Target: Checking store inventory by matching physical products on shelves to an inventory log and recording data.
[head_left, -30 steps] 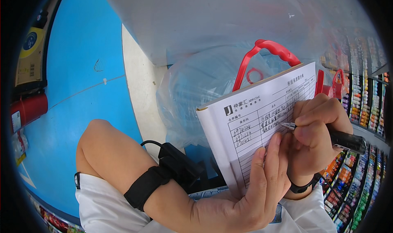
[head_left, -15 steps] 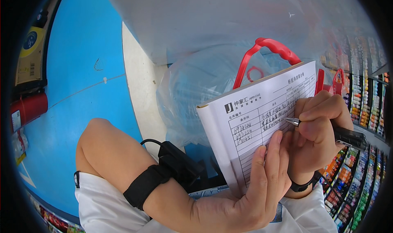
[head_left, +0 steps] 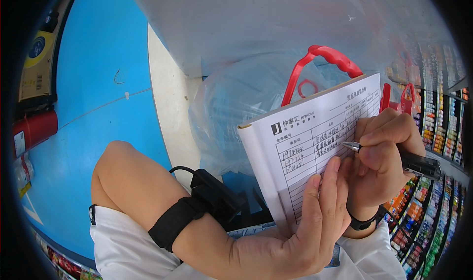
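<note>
My left hand (head_left: 311, 233) props a thick pad of printed forms (head_left: 290, 144) from its lower edge, with the fingers laid closed over the page. The sheet is white, ruled into a table, and a few rows carry handwriting. A black pen (head_left: 418, 165) with a silver tip is pinched in my right hand (head_left: 382, 164). Its tip sits at the handwritten rows near the page's middle. The part of the pad under my left palm is hidden.
Behind the pad stand clear plastic containers (head_left: 236, 93) with a red handle (head_left: 295, 75). Shelves of colourful packaged goods (head_left: 428, 221) line the right. A box (head_left: 37, 73) and a red item (head_left: 37, 132) lie beyond the blue floor (head_left: 106, 73). A black device (head_left: 212, 196) is strapped to my left forearm.
Almost nothing differs. Both hands, the pad and the pen stay in place, apart from a very slight shift of the view.
</note>
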`<state>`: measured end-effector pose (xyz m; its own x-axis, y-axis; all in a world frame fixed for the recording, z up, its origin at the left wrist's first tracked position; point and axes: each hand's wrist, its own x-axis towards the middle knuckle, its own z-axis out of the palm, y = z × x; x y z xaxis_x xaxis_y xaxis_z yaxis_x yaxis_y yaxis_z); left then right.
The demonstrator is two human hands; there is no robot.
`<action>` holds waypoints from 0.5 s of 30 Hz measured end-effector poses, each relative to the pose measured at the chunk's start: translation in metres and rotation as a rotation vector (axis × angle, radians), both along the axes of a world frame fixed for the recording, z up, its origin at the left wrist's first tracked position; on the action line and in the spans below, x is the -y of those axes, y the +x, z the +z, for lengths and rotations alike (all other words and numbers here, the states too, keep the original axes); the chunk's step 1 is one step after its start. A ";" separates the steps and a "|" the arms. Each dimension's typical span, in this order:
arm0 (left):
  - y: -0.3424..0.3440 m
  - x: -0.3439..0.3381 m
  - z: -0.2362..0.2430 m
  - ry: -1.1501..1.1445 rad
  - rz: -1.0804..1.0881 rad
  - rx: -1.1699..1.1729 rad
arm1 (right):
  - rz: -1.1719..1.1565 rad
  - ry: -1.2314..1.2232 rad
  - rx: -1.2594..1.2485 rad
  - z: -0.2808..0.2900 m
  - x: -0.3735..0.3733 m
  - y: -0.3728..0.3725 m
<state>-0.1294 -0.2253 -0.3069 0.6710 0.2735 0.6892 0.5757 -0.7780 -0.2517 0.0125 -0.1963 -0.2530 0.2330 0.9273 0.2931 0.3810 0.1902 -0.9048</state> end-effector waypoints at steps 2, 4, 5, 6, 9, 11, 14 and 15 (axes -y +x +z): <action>0.000 -0.001 -0.001 0.014 -0.005 -0.005 | 0.005 -0.002 -0.001 0.000 0.000 0.000; 0.000 -0.001 0.000 0.009 -0.001 -0.007 | -0.003 -0.003 0.008 0.000 -0.001 -0.001; 0.000 0.000 0.001 0.004 0.002 -0.008 | -0.003 -0.003 0.008 0.000 -0.001 -0.001; -0.002 -0.001 0.004 0.004 0.000 -0.008 | -0.001 -0.002 0.016 0.000 -0.001 -0.001; -0.005 -0.003 0.010 -0.110 -0.092 -0.063 | -0.001 0.002 0.029 0.000 -0.001 0.000; 0.000 -0.003 0.002 0.032 0.025 -0.007 | 0.000 0.005 0.031 0.000 -0.001 -0.001; 0.000 -0.003 0.002 0.038 0.027 -0.019 | 0.001 -0.005 0.031 0.000 0.000 0.000; -0.002 -0.003 0.005 0.037 0.026 -0.018 | 0.003 -0.002 0.035 0.000 0.000 0.000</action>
<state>-0.1314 -0.2223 -0.3022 0.6765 0.2652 0.6870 0.5904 -0.7529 -0.2908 0.0128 -0.1959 -0.2530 0.2196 0.9285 0.2994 0.4121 0.1898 -0.8911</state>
